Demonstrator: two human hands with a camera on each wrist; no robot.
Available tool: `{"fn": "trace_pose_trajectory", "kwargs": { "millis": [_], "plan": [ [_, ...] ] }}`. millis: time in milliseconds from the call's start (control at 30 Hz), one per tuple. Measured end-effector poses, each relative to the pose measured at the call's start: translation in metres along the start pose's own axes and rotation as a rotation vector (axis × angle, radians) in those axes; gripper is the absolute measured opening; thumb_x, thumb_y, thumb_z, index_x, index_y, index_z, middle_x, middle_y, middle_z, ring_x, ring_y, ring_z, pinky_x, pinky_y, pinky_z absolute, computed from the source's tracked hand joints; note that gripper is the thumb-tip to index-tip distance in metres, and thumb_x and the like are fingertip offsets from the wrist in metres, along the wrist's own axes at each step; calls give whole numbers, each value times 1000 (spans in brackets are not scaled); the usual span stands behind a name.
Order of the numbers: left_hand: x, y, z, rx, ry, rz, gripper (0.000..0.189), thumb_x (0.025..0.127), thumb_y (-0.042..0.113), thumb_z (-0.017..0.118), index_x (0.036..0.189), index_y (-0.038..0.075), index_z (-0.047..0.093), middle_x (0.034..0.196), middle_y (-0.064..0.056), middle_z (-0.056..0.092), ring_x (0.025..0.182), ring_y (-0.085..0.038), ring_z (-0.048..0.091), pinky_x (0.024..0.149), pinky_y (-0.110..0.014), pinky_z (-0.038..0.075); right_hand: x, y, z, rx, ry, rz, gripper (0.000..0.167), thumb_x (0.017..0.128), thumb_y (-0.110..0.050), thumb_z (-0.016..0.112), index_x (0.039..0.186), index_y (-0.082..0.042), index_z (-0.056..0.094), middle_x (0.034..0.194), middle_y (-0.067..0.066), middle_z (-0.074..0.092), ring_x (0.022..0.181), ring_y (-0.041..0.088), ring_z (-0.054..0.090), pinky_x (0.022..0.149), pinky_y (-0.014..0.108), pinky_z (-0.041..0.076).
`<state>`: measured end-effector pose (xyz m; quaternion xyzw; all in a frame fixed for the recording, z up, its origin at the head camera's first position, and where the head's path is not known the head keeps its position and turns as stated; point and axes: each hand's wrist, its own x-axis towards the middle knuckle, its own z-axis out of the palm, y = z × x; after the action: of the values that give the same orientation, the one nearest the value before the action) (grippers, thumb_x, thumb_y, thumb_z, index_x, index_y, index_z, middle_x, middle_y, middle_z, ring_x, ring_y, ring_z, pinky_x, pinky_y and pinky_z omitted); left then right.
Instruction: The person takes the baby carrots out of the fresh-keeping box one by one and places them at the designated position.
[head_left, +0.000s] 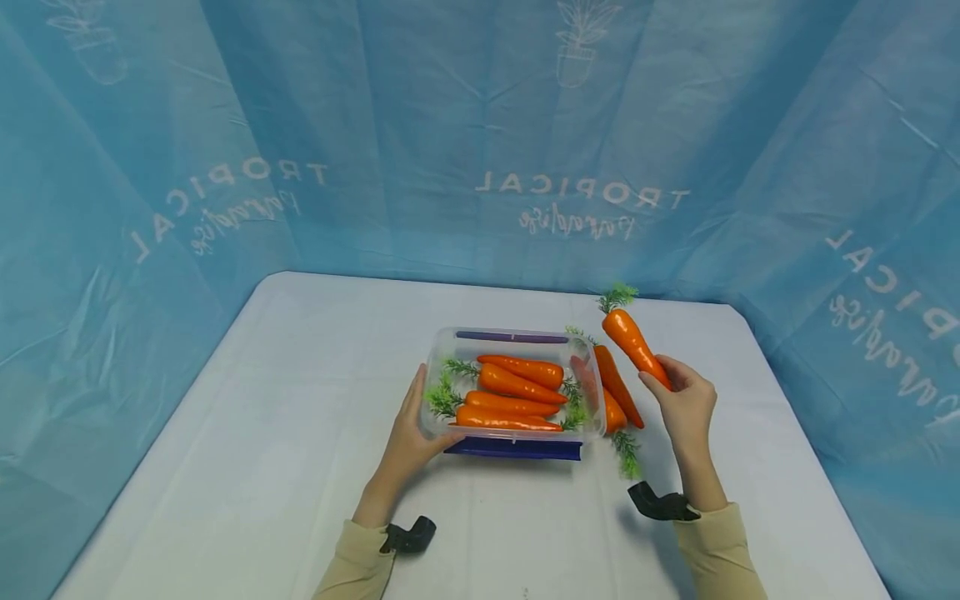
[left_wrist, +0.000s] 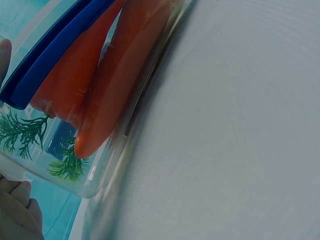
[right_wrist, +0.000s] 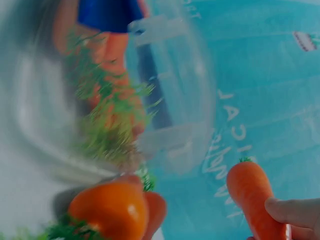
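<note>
A clear plastic container (head_left: 442, 342) with blue clips holds several orange carrots (head_left: 517, 385) with green tops. My left hand (head_left: 408, 433) grips its left end, the thumb over the near rim and fingers along the side. In my right hand (head_left: 686, 396), a carrot (head_left: 630, 337) is pinched near its tip, raised above the table to the right of the container, leafy top pointing away. In the right wrist view the thumb presses on that carrot (right_wrist: 250, 192). Two more carrots (head_left: 618, 387) lie on the table against the container's right side, partly hidden by it.
The white table (head_left: 300, 467) has its far edge near a blue curtain (head_left: 420, 125) with printed lettering, which also surrounds the sides. A blue clip flap (head_left: 513, 448) hangs out from the container's near side. Black wrist cameras (head_left: 660, 502) sit on both wrists.
</note>
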<state>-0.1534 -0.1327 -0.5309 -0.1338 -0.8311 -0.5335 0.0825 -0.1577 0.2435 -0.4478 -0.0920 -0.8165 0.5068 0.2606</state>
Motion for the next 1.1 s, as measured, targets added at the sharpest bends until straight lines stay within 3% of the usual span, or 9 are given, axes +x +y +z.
{"fn": "trace_pose_trajectory", "kwargs": {
  "millis": [567, 833, 933, 1100],
  "plan": [
    [-4, 0, -3, -8, -3, -4, 114, 69, 30, 83, 155, 19, 8, 161, -8, 13, 147, -35, 16, 115, -61, 18, -9, 44, 9, -45, 86, 64, 34, 79, -3, 75, 110, 8, 67, 107, 28, 68, 82, -13, 54, 70, -3, 43],
    [-2, 2, -3, -10, -1, 4, 114, 69, 30, 83, 155, 19, 8, 161, -9, 14, 147, -35, 17, 115, -61, 19, -8, 56, 15, -78, 95, 17, 31, 78, 0, 74, 107, 12, 67, 102, 31, 68, 76, -18, 51, 68, -4, 40],
    [-1, 2, -3, -14, -2, 0, 114, 69, 29, 83, 155, 18, 8, 161, -8, 13, 147, -34, 17, 115, -61, 19, -7, 61, 16, -100, 94, 10, 31, 79, 0, 75, 106, 11, 67, 101, 30, 68, 78, -6, 58, 67, -5, 39],
    [0, 3, -1, -13, -8, 1, 115, 70, 31, 83, 155, 18, 7, 161, -9, 13, 147, -34, 16, 116, -61, 18, -7, 67, 19, -121, 80, 4, 30, 79, -1, 75, 105, 12, 67, 100, 30, 68, 89, 33, 67, 70, -6, 37]
  ]
}}
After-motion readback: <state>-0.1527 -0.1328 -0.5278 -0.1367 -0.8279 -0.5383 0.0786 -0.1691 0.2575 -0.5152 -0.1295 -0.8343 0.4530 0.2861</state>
